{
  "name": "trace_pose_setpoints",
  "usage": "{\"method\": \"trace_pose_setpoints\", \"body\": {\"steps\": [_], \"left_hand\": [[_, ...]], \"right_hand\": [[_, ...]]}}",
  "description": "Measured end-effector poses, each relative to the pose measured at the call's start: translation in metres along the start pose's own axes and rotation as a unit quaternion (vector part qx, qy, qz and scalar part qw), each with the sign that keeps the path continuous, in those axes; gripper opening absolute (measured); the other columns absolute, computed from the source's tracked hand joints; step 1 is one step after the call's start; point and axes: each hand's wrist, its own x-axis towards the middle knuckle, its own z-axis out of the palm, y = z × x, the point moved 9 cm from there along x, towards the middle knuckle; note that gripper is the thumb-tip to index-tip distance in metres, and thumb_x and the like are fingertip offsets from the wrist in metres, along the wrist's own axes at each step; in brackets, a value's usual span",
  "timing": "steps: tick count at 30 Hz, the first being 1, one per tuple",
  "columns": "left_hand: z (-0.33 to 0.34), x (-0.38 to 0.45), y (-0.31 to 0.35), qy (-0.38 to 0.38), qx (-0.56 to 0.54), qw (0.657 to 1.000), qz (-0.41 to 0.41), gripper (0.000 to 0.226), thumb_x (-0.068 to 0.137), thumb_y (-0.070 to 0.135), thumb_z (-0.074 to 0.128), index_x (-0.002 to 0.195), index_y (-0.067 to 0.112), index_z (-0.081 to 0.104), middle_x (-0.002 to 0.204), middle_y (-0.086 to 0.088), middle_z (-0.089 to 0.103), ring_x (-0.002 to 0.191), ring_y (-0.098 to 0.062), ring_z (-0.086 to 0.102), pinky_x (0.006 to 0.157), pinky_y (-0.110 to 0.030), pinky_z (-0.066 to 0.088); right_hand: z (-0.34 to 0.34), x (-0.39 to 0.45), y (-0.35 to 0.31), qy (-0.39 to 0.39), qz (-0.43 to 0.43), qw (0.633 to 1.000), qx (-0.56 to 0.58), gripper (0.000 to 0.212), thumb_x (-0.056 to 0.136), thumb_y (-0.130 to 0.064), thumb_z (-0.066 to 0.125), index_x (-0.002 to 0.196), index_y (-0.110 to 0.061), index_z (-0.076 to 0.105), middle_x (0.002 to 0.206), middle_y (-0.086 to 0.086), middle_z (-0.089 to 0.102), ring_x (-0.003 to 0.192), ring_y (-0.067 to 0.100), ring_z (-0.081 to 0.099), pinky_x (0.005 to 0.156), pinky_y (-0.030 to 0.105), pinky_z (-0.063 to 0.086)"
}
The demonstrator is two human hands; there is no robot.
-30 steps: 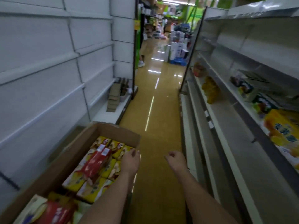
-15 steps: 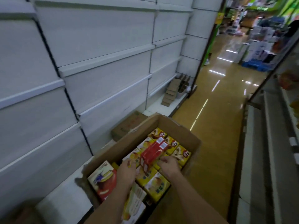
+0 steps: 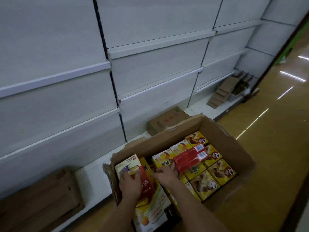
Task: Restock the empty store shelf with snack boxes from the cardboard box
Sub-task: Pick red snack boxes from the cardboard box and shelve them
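Your left hand (image 3: pixel 129 183) curls its grip round a white-and-red snack box (image 3: pixel 133 171) at the near-left corner of the open cardboard box (image 3: pixel 234 143); your right hand (image 3: pixel 164 174) pinches the neighbouring box's edge, below white shelves (image 3: pixel 150 67).

We are in a shop aisle: long rows of white metal shelves (image 3: pixel 150 52) line the left side, a glossy tan floor (image 3: pixel 275 131) reflects strip lights, and an open cardboard box (image 3: pixel 222 131) of packaged snack boxes (image 3: pixel 215 173) sits at the shelving's lowest edge.
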Motion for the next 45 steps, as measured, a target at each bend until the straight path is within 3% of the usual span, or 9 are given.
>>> {"method": "trace_pose_setpoints", "body": {"steps": [4, 9, 12, 16, 24, 31, 38, 43, 45], "left_hand": [[0.005, 0.015, -0.012, 0.003, -0.010, 1.000, -0.011, 0.060, 0.098, 0.042, 0.040, 0.148, 0.013, 0.027, 0.152, -0.013, 0.028, 0.137, -0.035, 0.031, 0.112, -0.053, 0.029], [0.004, 0.026, -0.015, 0.009, 0.020, 1.000, -0.012, 0.056, 0.098, 0.038, 0.039, 0.147, 0.012, 0.028, 0.155, -0.011, 0.022, 0.141, -0.034, 0.022, 0.116, -0.049, 0.021], [0.002, 0.027, -0.016, 0.019, 0.022, 0.999, -0.021, 0.057, 0.099, 0.036, 0.040, 0.149, 0.014, 0.023, 0.158, -0.010, 0.014, 0.144, -0.034, 0.013, 0.115, -0.048, 0.017], [0.001, 0.028, -0.015, 0.021, 0.026, 0.999, -0.038, 0.057, 0.099, 0.035, 0.041, 0.149, 0.015, 0.022, 0.158, -0.010, 0.012, 0.144, -0.033, 0.010, 0.115, -0.048, 0.017], [0.007, 0.032, -0.013, -0.031, -0.037, 0.997, -0.063, 0.057, 0.097, 0.038, 0.046, 0.147, 0.019, 0.027, 0.149, -0.014, 0.030, 0.134, -0.036, 0.033, 0.110, -0.052, 0.032], [0.020, 0.009, 0.033, -0.116, -0.160, 0.980, -0.037, 0.060, 0.097, 0.045, 0.045, 0.146, 0.017, 0.027, 0.140, -0.012, 0.045, 0.117, -0.029, 0.052, 0.100, -0.044, 0.044], [0.012, -0.025, 0.088, -0.176, -0.309, 0.934, -0.035, 0.039, 0.087, 0.032, 0.067, 0.116, 0.008, 0.057, 0.100, -0.018, 0.068, 0.084, -0.029, 0.069, 0.062, -0.033, 0.057], [0.006, -0.034, 0.095, -0.203, -0.300, 0.931, -0.053, 0.036, 0.085, 0.012, 0.066, 0.120, 0.006, 0.057, 0.099, -0.020, 0.068, 0.088, -0.037, 0.067, 0.080, -0.047, 0.056], [0.008, -0.041, 0.101, -0.223, -0.303, 0.924, -0.063, 0.035, 0.085, 0.011, 0.062, 0.120, 0.008, 0.056, 0.098, -0.022, 0.069, 0.087, -0.039, 0.068, 0.078, -0.048, 0.056]], "right_hand": [[0.025, 0.015, -0.004, -0.036, -0.004, 0.999, 0.016, 0.053, 0.093, -0.029, 0.056, 0.139, -0.005, 0.044, 0.144, 0.010, 0.044, 0.131, 0.027, 0.042, 0.105, 0.035, 0.038], [0.045, 0.021, -0.008, -0.056, 0.001, 0.998, 0.010, 0.042, 0.090, -0.034, 0.054, 0.124, -0.009, 0.057, 0.126, 0.008, 0.058, 0.116, 0.025, 0.054, 0.096, 0.033, 0.044], [0.055, 0.033, -0.006, -0.057, -0.011, 0.998, 0.011, 0.033, 0.082, -0.036, 0.056, 0.105, -0.016, 0.067, 0.106, 0.007, 0.067, 0.099, 0.024, 0.062, 0.094, 0.046, 0.050], [0.052, 0.035, -0.009, -0.035, -0.010, 0.999, 0.002, 0.028, 0.089, -0.027, 0.054, 0.110, -0.012, 0.064, 0.110, 0.008, 0.066, 0.102, 0.025, 0.061, 0.093, 0.043, 0.050], [0.041, 0.034, -0.008, -0.039, 0.006, 0.997, 0.068, 0.019, 0.080, -0.010, 0.063, 0.098, -0.016, 0.060, 0.096, 0.005, 0.066, 0.095, 0.026, 0.064, 0.087, 0.040, 0.054], [0.018, 0.014, -0.027, -0.021, -0.010, 0.989, 0.143, 0.036, 0.078, -0.006, 0.060, 0.112, -0.012, 0.054, 0.104, 0.011, 0.063, 0.095, 0.026, 0.064, 0.088, 0.043, 0.054], [-0.007, -0.030, -0.060, -0.040, -0.071, 0.975, 0.207, 0.029, 0.089, -0.009, 0.050, 0.116, -0.015, 0.060, 0.105, 0.010, 0.066, 0.093, 0.021, 0.065, 0.067, 0.028, 0.052], [-0.052, -0.050, -0.061, 0.090, -0.074, 0.972, 0.202, 0.020, 0.090, -0.006, 0.049, 0.101, -0.012, 0.065, 0.102, 0.008, 0.064, 0.093, 0.021, 0.058, 0.081, 0.031, 0.051], [-0.070, -0.056, -0.053, 0.155, -0.071, 0.969, 0.179, 0.027, 0.091, -0.014, 0.053, 0.117, -0.012, 0.058, 0.115, 0.009, 0.061, 0.105, 0.023, 0.056, 0.095, 0.037, 0.047]]}}
